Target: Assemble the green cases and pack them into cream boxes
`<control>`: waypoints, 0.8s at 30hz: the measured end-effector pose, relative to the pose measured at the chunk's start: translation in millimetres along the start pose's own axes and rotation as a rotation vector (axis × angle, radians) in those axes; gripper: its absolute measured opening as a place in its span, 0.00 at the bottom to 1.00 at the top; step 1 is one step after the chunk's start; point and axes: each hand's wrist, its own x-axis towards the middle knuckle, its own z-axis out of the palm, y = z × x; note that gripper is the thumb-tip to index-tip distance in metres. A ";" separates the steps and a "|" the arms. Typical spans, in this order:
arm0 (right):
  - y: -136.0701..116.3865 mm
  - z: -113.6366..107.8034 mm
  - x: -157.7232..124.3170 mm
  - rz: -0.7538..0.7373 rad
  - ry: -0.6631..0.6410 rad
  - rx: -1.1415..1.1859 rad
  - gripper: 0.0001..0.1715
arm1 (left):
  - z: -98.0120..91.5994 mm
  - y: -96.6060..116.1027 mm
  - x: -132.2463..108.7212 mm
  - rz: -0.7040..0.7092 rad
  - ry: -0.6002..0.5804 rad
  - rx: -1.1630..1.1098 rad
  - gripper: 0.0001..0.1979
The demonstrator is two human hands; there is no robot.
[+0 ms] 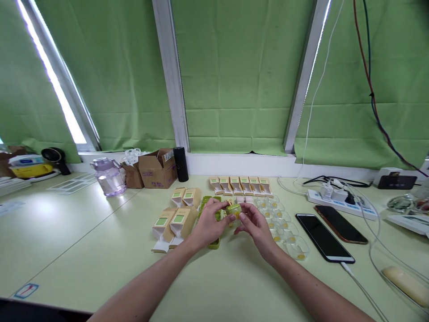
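My left hand and my right hand meet over the table, fingers closed around a small clear case with a green lid. A pale yellow loop shows at its top. Partly hidden behind my left hand are olive-green lids in rows. To the right of my right hand stand rows of small clear plastic cups, each with a yellow spot at the bottom. Left of my hands are several kraft boxes with green labels; their white flaps stick out at the front.
A row of smaller boxes lines the back. Two phones, a power strip and loose white cables lie at right. A cardboard carton, a black cylinder and a purple-lidded jug stand at left.
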 end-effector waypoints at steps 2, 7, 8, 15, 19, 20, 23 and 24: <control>0.3 1.2 -0.1 0.055 -0.007 0.074 0.31 | 0.2 0.0 -0.9 -0.007 0.010 0.008 0.18; 1.0 -0.1 1.3 0.181 -0.030 0.265 0.28 | -3.4 0.5 -1.3 0.017 0.010 -0.054 0.22; 1.1 -0.6 1.6 0.202 -0.037 0.293 0.27 | -4.1 0.6 -0.9 0.015 0.008 -0.075 0.23; 3.3 -3.1 2.6 0.221 -0.037 0.321 0.26 | -2.9 -0.2 1.2 -0.041 0.043 -0.120 0.21; 4.8 -3.1 2.4 0.178 -0.026 0.283 0.26 | -1.9 -0.1 0.4 -0.051 0.047 -0.097 0.19; 5.1 -3.1 2.4 0.169 -0.018 0.286 0.27 | -1.8 -0.1 0.3 -0.051 0.047 -0.091 0.18; 4.9 -3.1 2.4 0.140 0.014 0.287 0.29 | -1.3 -0.6 0.4 -0.054 0.047 -0.085 0.18; 4.5 -3.1 2.4 0.128 0.026 0.272 0.29 | -1.2 -0.8 0.5 -0.056 0.048 -0.089 0.18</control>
